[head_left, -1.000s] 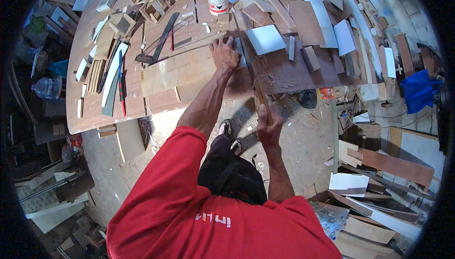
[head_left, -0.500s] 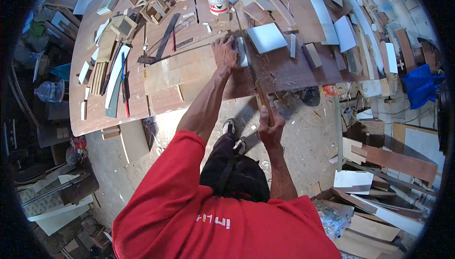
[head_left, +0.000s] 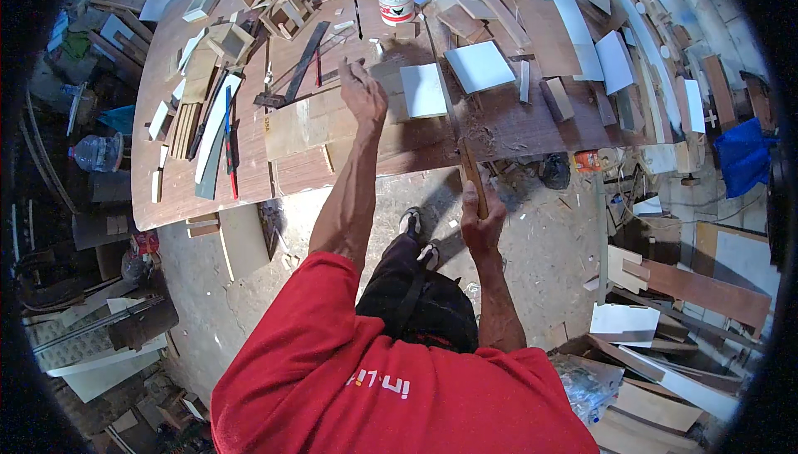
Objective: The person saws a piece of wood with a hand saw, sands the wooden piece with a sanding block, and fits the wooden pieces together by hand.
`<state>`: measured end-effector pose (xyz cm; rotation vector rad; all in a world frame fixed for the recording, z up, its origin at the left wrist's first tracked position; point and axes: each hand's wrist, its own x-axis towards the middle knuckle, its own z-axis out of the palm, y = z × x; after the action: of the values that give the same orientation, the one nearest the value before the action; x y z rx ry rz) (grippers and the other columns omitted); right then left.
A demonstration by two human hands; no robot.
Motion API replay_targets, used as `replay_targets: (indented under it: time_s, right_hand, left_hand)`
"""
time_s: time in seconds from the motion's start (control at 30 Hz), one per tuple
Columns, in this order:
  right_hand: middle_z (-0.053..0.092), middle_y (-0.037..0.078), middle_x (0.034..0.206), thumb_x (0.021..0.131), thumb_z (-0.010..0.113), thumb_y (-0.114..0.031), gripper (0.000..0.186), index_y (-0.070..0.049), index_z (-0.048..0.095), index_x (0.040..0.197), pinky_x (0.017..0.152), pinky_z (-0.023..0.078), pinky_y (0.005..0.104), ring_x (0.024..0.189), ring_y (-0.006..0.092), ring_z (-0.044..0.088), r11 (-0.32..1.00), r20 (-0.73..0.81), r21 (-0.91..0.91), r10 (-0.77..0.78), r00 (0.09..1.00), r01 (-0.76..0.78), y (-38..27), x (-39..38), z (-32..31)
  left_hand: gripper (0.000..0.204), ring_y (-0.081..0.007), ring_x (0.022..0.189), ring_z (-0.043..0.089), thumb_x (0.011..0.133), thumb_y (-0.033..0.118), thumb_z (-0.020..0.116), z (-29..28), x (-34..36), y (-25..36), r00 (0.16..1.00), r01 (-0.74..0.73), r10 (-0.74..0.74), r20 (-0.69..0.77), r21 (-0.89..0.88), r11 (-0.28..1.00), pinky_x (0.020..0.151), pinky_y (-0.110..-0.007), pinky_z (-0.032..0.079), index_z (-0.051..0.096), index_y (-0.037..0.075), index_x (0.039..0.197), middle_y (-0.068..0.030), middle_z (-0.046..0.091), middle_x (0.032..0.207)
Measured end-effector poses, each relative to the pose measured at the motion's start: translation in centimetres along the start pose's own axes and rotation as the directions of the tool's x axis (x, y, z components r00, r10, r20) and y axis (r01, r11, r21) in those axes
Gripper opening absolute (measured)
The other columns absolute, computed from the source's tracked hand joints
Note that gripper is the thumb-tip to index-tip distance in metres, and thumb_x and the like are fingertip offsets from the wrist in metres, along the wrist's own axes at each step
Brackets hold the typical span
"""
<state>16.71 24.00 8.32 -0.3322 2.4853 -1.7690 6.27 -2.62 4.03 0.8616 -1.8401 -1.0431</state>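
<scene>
Right hand (head_left: 482, 223) has its fingers wrapped tight around the near end of a long narrow wood strip (head_left: 470, 173), which runs up from the hand to the worktop (head_left: 208, 196) edge and looks like it's resting on the dark plywood sheet (head_left: 515, 117) there. Left hand (head_left: 362, 92) is out at full reach, lying on a pale board (head_left: 320, 121) near the middle of the worktop, fingers together and pressing down as far as I can tell, not clamped on anything.

If I were doing this bit, I'd keep that left palm flat and heavy so the board can't skate, and keep the strip in line with the forearm so it doesn't twist or dig in at the edge. Standing this far back means a lot of leaning, so steady feet matter.

Just beyond the left hand there's a white square panel (head_left: 423, 90), and a second white square panel (head_left: 480, 66) slightly right of it. Packaging-wise: a small white tub (head_left: 395, 1) with a red label band sits at the far side of the worktop, lid on. A clear plastic bottle (head_left: 98, 153) lies on the floor off to the left, and there's something small and orange (head_left: 587, 160) under the worktop's right edge, too small to identify. A black square ruler (head_left: 301, 67) lies left of the reaching hand.
</scene>
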Motion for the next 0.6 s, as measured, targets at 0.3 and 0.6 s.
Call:
replay_targets:
  time_s: [0.3,0.6]
  right_hand:
    - [0.062,0.013,0.080,0.096,0.053,-0.021,0.030,0.004,0.062,0.111,0.065,0.047,0.0342,0.070,0.0172,0.056,0.985,0.071,-0.041,0.172,0.982,-0.170,-0.2,0.0,-0.1]
    - [0.061,0.019,0.069,0.095,0.052,-0.022,0.038,0.003,0.057,0.123,0.052,0.047,0.0356,0.056,0.0239,0.062,0.997,-0.008,-0.043,-0.069,0.998,0.069,-2.2,-1.2,-1.9]
  left_hand:
    - [0.047,-0.0311,0.122,0.048,0.083,0.018,0.061,4.5,-3.6,-0.8,0.854,-0.485,0.358,0.377,0.329,0.810,0.103,-0.046,0.038,0.051,0.003,0.127,-0.0175,0.054,0.127]
    - [0.064,-0.0325,0.129,0.039,0.067,0.020,0.071,6.2,-4.2,-1.2,0.819,-0.485,0.220,0.529,0.436,0.758,0.109,-0.047,0.030,0.055,0.013,0.128,-0.0109,0.049,0.135]
